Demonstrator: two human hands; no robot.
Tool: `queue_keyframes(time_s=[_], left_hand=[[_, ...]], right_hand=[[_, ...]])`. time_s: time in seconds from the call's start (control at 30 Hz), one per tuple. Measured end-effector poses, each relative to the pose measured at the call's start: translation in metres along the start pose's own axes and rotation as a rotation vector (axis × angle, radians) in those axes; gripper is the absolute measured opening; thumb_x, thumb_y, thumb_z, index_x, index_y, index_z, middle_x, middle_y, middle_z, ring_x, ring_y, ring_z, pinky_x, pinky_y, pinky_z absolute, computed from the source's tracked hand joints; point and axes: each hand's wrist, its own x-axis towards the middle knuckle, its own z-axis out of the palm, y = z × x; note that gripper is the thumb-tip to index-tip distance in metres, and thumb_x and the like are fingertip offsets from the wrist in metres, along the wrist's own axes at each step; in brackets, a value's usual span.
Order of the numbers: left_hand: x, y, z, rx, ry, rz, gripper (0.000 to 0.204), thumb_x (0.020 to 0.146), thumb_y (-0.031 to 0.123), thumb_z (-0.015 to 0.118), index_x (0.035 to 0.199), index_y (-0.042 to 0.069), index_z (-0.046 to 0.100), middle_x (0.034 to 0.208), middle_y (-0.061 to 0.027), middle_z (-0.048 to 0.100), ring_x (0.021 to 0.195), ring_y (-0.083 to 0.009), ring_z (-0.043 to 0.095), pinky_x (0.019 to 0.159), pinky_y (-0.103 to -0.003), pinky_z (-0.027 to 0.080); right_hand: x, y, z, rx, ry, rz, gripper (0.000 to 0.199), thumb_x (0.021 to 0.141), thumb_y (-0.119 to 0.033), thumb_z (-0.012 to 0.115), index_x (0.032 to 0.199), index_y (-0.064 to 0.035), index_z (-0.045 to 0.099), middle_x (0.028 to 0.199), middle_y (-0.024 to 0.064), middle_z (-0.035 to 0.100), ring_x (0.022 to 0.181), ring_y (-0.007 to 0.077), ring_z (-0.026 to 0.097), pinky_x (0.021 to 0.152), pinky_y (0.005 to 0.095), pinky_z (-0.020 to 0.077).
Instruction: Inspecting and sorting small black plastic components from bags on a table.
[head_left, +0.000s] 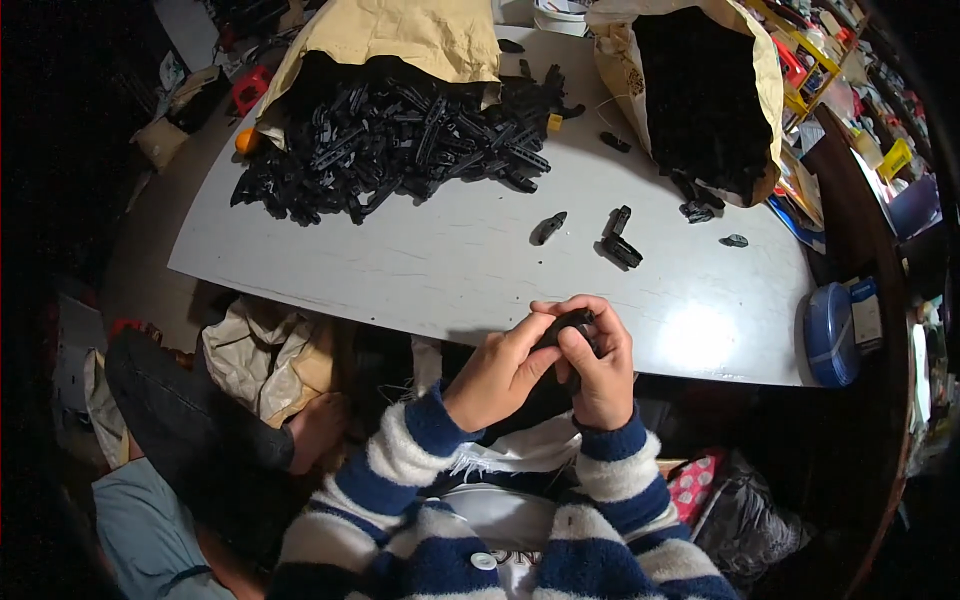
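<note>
Just off the near edge of the table (420, 300), both my hands close around a small black plastic piece (572, 322). My left hand (500, 370) grips it from the left, thumb and fingers bent. From the other side my right hand (603, 370) curls over it, its thumb pressed on the front. Fingers cover much of the piece, so its full shape is hidden. Beyond the hands lie several loose black plastic parts, among them a short one (550, 228) and an angled one (622, 250). A large heap of similar black parts (400, 140) spreads across the far left.
A brown paper sack (400, 35) lies behind the heap; another open sack (625, 75) with a dark inside lies far right. A blue round case (832, 340) sits at the right edge. Another person's leg (190, 400) and a beige sack (265, 360) are at left.
</note>
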Motion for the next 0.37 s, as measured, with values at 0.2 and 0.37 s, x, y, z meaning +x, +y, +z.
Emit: queue_keyframes(time_s=[0.2, 0.37], left_hand=[[0.038, -0.045, -0.057, 0.481, 0.192, 0.215, 0.025, 0.083, 0.008, 0.047, 0.106, -0.001, 0.051, 0.094, -0.0186, 0.056, 0.091, -0.0337, 0.053, 0.078, -0.038, 0.041], [0.071, -0.099, -0.136, 1.262, 0.529, 0.088, 0.03, 0.081, 0.008, 0.05, 0.11, 0.003, 0.05, 0.117, -0.0142, 0.051, 0.111, -0.0271, 0.044, 0.095, -0.04, 0.033]], right_hand=[[0.043, 0.012, -0.023, 0.114, 0.166, -0.072, 0.017, 0.082, -0.012, 0.055, 0.096, -0.0032, 0.049, 0.09, 0.0111, 0.062, 0.063, 0.0105, 0.052, 0.056, 0.0213, 0.0415], [0.109, 0.007, -0.043, -1.177, 0.107, -0.44, 0.019, 0.08, -0.013, 0.053, 0.099, -0.0093, 0.052, 0.094, 0.0115, 0.063, 0.08, 0.0322, 0.06, 0.072, 0.0407, 0.0473]])
